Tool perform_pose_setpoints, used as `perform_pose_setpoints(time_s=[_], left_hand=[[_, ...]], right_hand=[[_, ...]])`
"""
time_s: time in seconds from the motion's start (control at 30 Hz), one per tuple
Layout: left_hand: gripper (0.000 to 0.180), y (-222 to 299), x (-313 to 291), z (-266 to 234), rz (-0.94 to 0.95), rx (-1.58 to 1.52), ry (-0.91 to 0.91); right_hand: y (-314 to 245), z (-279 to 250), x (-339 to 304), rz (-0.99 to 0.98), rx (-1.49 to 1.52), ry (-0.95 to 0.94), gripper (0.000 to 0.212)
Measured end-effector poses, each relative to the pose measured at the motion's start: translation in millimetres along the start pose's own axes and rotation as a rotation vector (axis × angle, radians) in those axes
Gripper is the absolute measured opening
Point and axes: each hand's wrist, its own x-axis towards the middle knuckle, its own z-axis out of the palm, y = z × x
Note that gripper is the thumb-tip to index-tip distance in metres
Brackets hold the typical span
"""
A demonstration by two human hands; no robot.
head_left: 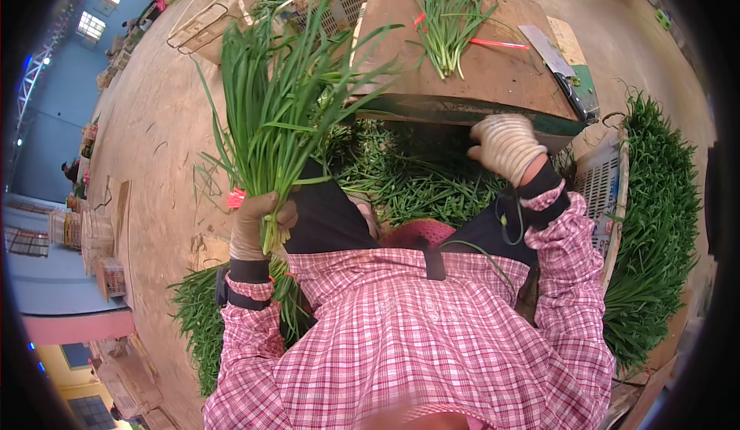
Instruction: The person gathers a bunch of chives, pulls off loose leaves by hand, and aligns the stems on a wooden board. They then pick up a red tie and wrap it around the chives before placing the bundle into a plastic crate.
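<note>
Head view: the left hand point(258, 226) grips a chive bunch point(281, 95) upright by its base, fingers wrapped tight. The right hand point(507, 146), gloved and loosely curled on nothing, hovers over loose chives point(408, 176) below the board point(493, 68), where a knife point(556, 58) lies.

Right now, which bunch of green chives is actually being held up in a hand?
The tall bunch gripped in the left hand, leaves fanning upward. The small bunch lies loose on the wooden board, untouched.

Green chives point(281, 99), pink plaid shirt point(401, 330), red bands point(497, 43), brown board point(501, 75)
</note>
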Motion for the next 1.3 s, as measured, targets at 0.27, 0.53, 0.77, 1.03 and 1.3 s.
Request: perform_pose_setpoints(time_s=[0.27,0.53,0.77,1.03,1.3], left_hand=[[0.044,1,8,22,0.021,-0.029,0.014],[0.041,6,-5,23,-0.088,0.306,0.094],[0.047,13,-13,25,-0.087,0.303,0.088],[0.042,29,-34,-3,-0.032,0.293,0.184],[0.034,32,-28,-8,0.042,0.458,0.083]], right_hand=[[-64,-13,27,-0.244,0.615,0.922,0.012],[-103,-50,79,-0.253,0.76,0.45,0.034],[-80,-41,88,-0.169,0.092,0.659,0.013],[28,-70,11,0.009,0.622,0.498,0.013],[-46,-51,25,-0.307,0.669,0.748,0.015]])
